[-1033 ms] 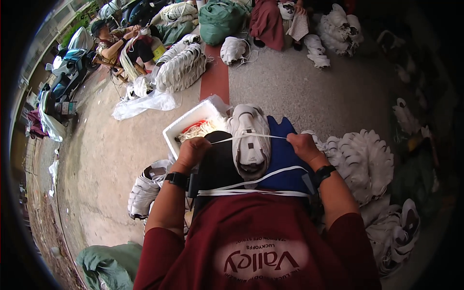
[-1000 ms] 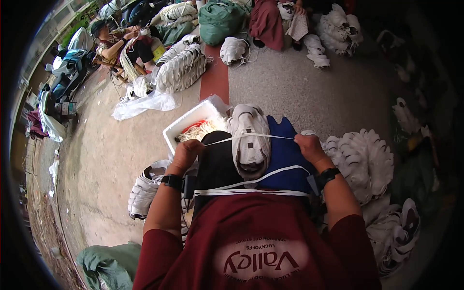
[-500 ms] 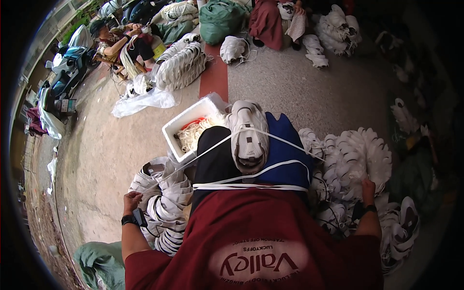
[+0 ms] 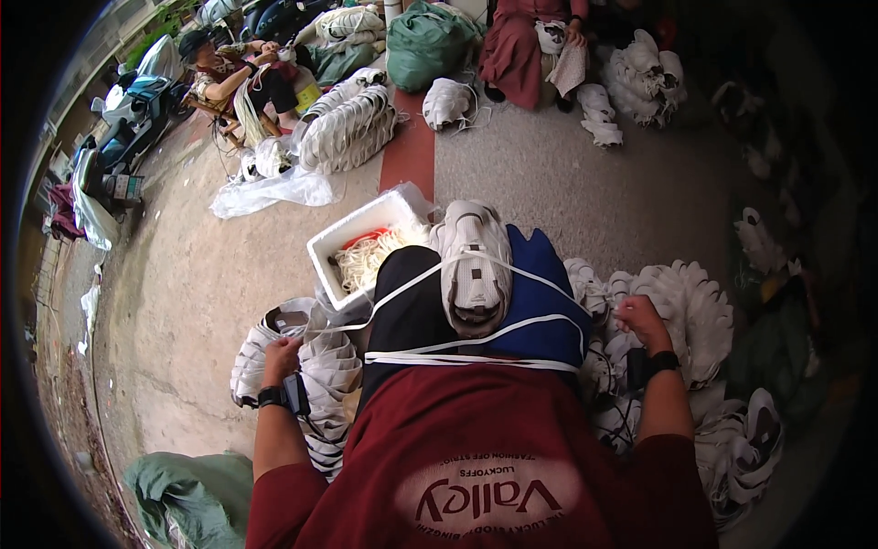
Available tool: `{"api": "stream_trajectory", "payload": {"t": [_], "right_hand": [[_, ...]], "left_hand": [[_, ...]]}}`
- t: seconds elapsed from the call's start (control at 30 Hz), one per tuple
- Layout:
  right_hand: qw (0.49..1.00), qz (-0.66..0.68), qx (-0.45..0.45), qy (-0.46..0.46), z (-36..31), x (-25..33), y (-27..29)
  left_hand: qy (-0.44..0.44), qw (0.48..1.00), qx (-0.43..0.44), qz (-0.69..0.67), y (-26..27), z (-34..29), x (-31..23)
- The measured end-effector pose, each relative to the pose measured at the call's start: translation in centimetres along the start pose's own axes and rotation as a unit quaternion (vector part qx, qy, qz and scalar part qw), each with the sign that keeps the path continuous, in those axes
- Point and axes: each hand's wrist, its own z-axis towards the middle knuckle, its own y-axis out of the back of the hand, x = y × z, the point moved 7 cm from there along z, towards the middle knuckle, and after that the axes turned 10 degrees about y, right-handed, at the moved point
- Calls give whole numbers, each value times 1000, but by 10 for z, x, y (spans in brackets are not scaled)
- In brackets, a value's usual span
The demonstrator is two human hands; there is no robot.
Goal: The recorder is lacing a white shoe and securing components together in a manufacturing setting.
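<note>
A white and grey sneaker shoe (image 4: 476,265) rests on my lap between my thighs, its toe end away from me. A white shoelace (image 4: 402,289) runs through its upper, with one length toward each side. My left hand (image 4: 282,357), fingers closed, pinches the left length beside a stack of shoes. On the right, my right hand (image 4: 643,320) is raised with fingers pinched together where the other length leads; the lace's far end is hard to see against the white shoes. More white laces (image 4: 466,360) lie across my thighs at the shirt hem.
A white foam box (image 4: 326,265) of loose laces stands ahead left. Stacked white shoes (image 4: 320,384) flank my left, with more shoes (image 4: 686,311) on my right. Ahead sit a person (image 4: 224,78) and another in dark red (image 4: 521,55). A green sack (image 4: 187,494) lies near left.
Both hands have come inward and farther from my body, toward the shoe. The lace, stretched taut before, now sags on the left. The shoe remains on my lap.
</note>
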Motion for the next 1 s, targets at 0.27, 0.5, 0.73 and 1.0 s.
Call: {"api": "stream_trajectory", "payload": {"t": [0.27,0.5,0.73,1.0], "right_hand": [[930,-228,225,179,97,113,-216],[936,-108,-77,325,119,110,-216],[967,-70,-107,221,131,87,-220],[818,-362,-158,419,101,125,-244]], "left_hand": [[-184,879,433,76,-259,-109,-174],[-211,918,337,15,-304,-86,-190],[-246,920,303,30,-301,-86,-186],[-256,923,284,41,-301,-88,-187]]}}
